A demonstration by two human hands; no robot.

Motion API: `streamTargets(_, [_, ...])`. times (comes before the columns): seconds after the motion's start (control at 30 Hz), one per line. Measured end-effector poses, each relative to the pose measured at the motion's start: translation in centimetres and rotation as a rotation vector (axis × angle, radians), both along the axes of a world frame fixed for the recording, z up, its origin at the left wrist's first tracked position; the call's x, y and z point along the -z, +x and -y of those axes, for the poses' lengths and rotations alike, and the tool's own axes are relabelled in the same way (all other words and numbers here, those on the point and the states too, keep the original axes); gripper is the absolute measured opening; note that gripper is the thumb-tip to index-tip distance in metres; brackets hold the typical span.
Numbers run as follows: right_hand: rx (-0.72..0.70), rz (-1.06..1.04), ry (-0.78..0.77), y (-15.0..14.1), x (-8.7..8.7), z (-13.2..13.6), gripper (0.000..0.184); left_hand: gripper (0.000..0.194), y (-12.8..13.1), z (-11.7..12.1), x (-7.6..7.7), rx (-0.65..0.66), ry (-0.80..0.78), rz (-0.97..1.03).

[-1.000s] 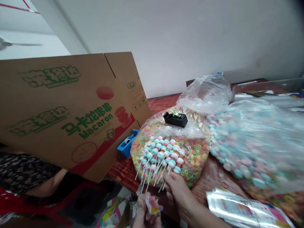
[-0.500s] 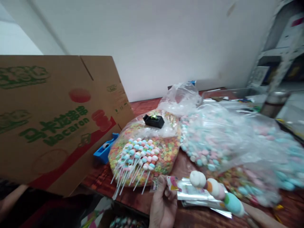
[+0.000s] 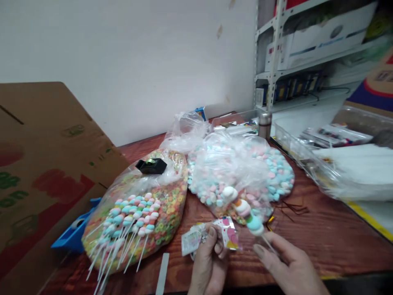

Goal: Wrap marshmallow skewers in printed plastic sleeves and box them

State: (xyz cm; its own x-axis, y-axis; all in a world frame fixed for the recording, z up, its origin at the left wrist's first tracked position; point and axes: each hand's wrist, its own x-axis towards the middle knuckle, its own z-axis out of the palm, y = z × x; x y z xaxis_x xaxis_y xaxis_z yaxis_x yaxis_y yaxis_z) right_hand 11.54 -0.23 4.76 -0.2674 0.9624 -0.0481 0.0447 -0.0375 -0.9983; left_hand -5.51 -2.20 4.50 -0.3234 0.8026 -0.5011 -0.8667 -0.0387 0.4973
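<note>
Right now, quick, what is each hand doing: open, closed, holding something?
Left hand: closed, pinching a printed plastic wrapper.
Right hand: closed, holding a marshmallow-like candy skewer by its white stick.

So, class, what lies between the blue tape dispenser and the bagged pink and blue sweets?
A clear bag of coloured rings lies between them, with a pile of sweets on sticks on top; the head view shows this.

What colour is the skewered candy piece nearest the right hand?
The candy piece is pale blue and white, clearest in head view.
</note>
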Motion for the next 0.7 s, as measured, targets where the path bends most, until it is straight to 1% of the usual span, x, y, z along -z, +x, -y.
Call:
streamTargets(0.1, [0.01, -0.157, -0.144, -1.5, -1.2, 0.0, 0.029, 0.036, 1.0, 0.2, 0.1, 0.061, -0.011, -0.029])
streamTargets(0.17, [-0.023, -0.177, -0.19, -1.6, -1.4, 0.1, 0.029, 0.035, 1.3, 0.5, 0.2, 0.092, -0.005, -0.074])
streamTargets(0.23, [-0.069, -0.16, -0.206, -1.4, -1.3, 0.2, 0.026, 0.035, 1.5, 0.7, 0.4, 0.098, 0.005, -0.123])
streamTargets(0.3, [-0.08, -0.135, -0.197, -1.0, -0.9, 0.1, 0.021, 0.035, 1.6, 0.9, 0.4, 0.105, 0.01, -0.148])
streamTargets(0.37, [-0.072, -0.108, -0.172, -0.8, -0.4, 0.0, 0.016, 0.034, 1.7, 1.1, 0.5, 0.142, 0.019, -0.157])
streamTargets(0.47, [-0.089, -0.034, -0.089, -0.8, 0.5, -0.1, 0.011, 0.032, 1.8, 1.4, 0.6, 0.196, 0.04, -0.183])
streamTargets(0.6, [-0.047, 0.165, 0.012, -0.6, 1.0, 0.1, 0.018, 0.036, 1.9, 1.7, 0.5, 0.243, 0.049, -0.257])
streamTargets(0.63, [-0.049, 0.209, 0.026, -0.5, 1.0, 0.2, 0.019, 0.035, 1.8, 1.7, 0.5, 0.257, 0.05, -0.271])
streamTargets(0.7, [-0.098, 0.249, 0.043, -0.4, 0.7, 0.2, 0.02, 0.03, 1.6, 1.7, 0.4, 0.271, 0.036, -0.266])
